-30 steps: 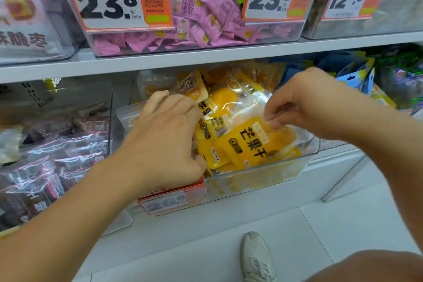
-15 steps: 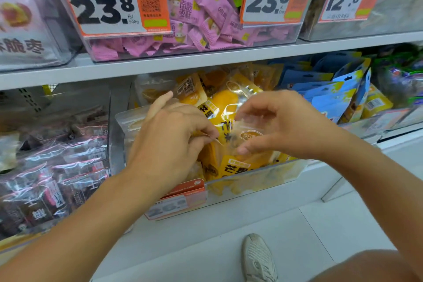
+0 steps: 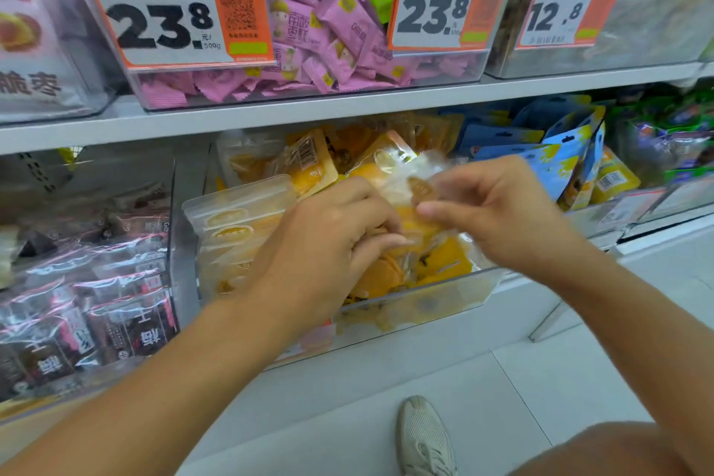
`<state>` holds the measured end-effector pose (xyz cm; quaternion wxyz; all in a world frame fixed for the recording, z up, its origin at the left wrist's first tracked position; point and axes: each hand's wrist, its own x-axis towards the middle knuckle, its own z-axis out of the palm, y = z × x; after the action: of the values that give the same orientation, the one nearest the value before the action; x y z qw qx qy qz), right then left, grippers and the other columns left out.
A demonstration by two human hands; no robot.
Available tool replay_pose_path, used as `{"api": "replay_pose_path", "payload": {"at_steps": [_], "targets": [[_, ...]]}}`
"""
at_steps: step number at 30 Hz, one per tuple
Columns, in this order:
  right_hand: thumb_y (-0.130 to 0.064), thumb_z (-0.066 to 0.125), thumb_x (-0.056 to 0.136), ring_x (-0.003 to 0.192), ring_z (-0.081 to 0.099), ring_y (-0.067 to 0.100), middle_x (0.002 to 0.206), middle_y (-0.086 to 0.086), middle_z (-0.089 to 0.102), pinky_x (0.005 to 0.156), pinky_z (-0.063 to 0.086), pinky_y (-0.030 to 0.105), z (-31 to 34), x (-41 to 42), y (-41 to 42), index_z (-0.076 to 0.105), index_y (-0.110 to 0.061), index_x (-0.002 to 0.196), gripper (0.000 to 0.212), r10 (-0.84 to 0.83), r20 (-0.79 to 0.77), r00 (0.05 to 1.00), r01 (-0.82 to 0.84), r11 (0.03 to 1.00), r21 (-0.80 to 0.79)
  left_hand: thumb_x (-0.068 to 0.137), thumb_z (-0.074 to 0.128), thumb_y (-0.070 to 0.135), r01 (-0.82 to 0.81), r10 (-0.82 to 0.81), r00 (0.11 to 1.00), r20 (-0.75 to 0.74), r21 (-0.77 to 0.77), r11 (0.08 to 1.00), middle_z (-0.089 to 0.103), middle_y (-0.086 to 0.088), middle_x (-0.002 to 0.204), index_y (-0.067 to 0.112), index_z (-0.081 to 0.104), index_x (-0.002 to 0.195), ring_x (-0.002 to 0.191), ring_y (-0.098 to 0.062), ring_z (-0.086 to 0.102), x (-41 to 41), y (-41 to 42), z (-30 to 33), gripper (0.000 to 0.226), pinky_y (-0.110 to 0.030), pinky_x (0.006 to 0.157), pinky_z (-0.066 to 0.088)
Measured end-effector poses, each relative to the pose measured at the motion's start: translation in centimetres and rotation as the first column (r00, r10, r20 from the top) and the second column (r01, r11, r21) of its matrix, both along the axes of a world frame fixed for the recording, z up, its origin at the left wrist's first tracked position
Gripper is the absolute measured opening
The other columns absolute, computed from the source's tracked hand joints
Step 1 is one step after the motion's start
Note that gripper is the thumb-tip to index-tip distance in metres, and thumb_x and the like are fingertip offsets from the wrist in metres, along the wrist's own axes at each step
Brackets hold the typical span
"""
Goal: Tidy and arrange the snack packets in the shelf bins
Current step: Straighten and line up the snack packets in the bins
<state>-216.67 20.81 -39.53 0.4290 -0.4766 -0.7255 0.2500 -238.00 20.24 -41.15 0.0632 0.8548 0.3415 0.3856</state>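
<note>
Here, left hand (image 3: 328,243) and right hand (image 3: 498,213), each grip pinching yellow snack packets (image 3: 405,185) above the clear bin (image 3: 444,294).

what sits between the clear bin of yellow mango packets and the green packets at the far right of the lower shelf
In the head view, a bunch of blue hang-hole pouches stands between the clear bin of yellow mango packets and the green packets.

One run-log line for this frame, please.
left hand: grips yellow packets | right hand: pinches clear yellow packet | clear bin: lower shelf
</note>
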Motion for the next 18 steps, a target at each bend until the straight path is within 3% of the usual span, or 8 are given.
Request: {"api": "replay_pose_path", "payload": {"at_steps": [2, 4, 7, 9, 11, 14, 16, 18], "targets": [[-0.012, 0.080, 0.080, 0.050, 0.053, -0.002, 0.055, -0.019, 0.061, 0.051, 0.041, 0.014, -0.7, -0.7, 0.5, 0.069, -0.014, 0.074, 0.014, 0.059, 0.113, 0.992, -0.052, 0.997, -0.060, 0.085, 0.073, 0.043, -0.009, 0.009, 1.000, -0.020, -0.022, 1.000, 0.057, 0.015, 0.088, 0.027, 0.070, 0.087, 0.074, -0.007, 0.054, 0.0, -0.1, 0.3, 0.017, -0.035, 0.063, 0.050], [-0.013, 0.080, 0.082, 0.046, 0.050, -0.001, 0.051, -0.016, 0.054, 0.047, 0.044, 0.020, -0.7, -0.6, 1.0, 0.060, -0.011, 0.070, 0.023, 0.035, 0.125, 0.992, -0.023, 0.995, -0.092, 0.079, 0.076, 0.054, -0.114, 0.105, 0.985, -0.139, -0.060, 0.992, 0.055, 0.016, 0.083, 0.031, 0.063, 0.082, 0.075, -0.008, 0.051, -0.4, -0.1, 0.9, 0.027, -0.035, 0.064, 0.048], [-0.007, 0.078, 0.083, 0.052, 0.060, 0.010, 0.059, -0.006, 0.056, 0.051, 0.056, 0.031, -0.3, 1.1, 1.0, 0.053, 0.002, 0.076, 0.027, 0.049, 0.082, 0.995, -0.032, 0.981, -0.190, 0.076, 0.061, 0.074, -0.377, 0.324, 0.855, -0.404, -0.056, 0.925, 0.052, 0.013, 0.073, 0.028, 0.047, 0.069, 0.075, -0.014, 0.051, -1.2, -0.5, 1.6, 0.048, -0.033, 0.060, 0.038], [-0.003, 0.076, 0.082, 0.060, 0.068, 0.018, 0.063, 0.010, 0.060, 0.057, 0.060, 0.033, 0.0, 2.4, 0.8, 0.050, 0.006, 0.077, 0.028, 0.070, 0.089, 0.994, -0.046, 0.969, -0.244, 0.082, 0.057, 0.070, -0.396, 0.339, 0.828, -0.446, -0.038, 0.917, 0.054, 0.010, 0.069, 0.026, 0.048, 0.065, 0.073, -0.016, 0.052, -1.7, -0.6, 1.8, 0.049, -0.033, 0.059, 0.037], [-0.003, 0.076, 0.082, 0.058, 0.067, 0.013, 0.061, 0.006, 0.061, 0.053, 0.056, 0.027, 0.3, 3.7, 0.7, 0.051, 0.004, 0.074, 0.028, 0.037, 0.140, 0.989, -0.004, 0.973, -0.231, 0.087, 0.058, 0.062, -0.325, 0.234, 0.853, -0.466, -0.123, 0.938, 0.059, 0.009, 0.067, 0.026, 0.061, 0.068, 0.072, -0.013, 0.055, -2.6, -0.2, 1.9, 0.041, -0.032, 0.061, 0.043], [-0.011, 0.079, 0.080, 0.056, 0.063, 0.019, 0.062, 0.005, 0.062, 0.055, 0.056, 0.034, 0.8, 4.4, 0.7, 0.057, -0.006, 0.072, 0.024, -0.065, 0.220, 0.973, 0.078, 0.996, -0.053, 0.087, 0.057, 0.057, -0.144, 0.036, 0.935, -0.353, -0.284, 0.948, 0.065, 0.009, 0.068, 0.028, 0.073, 0.073, 0.069, -0.008, 0.058, -3.5, 0.3, 1.7, 0.036, -0.035, 0.066, 0.050], [-0.015, 0.078, 0.080, 0.066, 0.068, 0.014, 0.076, 0.005, 0.071, 0.065, 0.058, 0.031, 1.2, 4.3, 0.5, 0.068, -0.012, 0.080, 0.011, -0.112, 0.071, 0.991, 0.103, 0.988, 0.118, 0.090, 0.064, 0.051, -0.082, 0.008, 0.975, -0.220, -0.326, 0.942, 0.066, 0.015, 0.080, 0.032, 0.077, 0.073, 0.078, -0.003, 0.060, -3.3, 0.1, 1.7, 0.027, -0.033, 0.072, 0.050], [-0.011, 0.078, 0.082, 0.074, 0.067, -0.001, 0.081, -0.016, 0.074, 0.071, 0.054, 0.019, 2.0, 3.9, 0.2, 0.072, -0.019, 0.089, 0.012, -0.128, -0.048, 0.991, 0.137, 0.947, 0.289, 0.088, 0.068, 0.046, -0.083, 0.022, 0.984, -0.175, -0.349, 0.933, 0.061, 0.019, 0.098, 0.037, 0.079, 0.078, 0.092, 0.000, 0.056, -2.8, -0.1, 1.8, 0.017, -0.029, 0.078, 0.046]]}}
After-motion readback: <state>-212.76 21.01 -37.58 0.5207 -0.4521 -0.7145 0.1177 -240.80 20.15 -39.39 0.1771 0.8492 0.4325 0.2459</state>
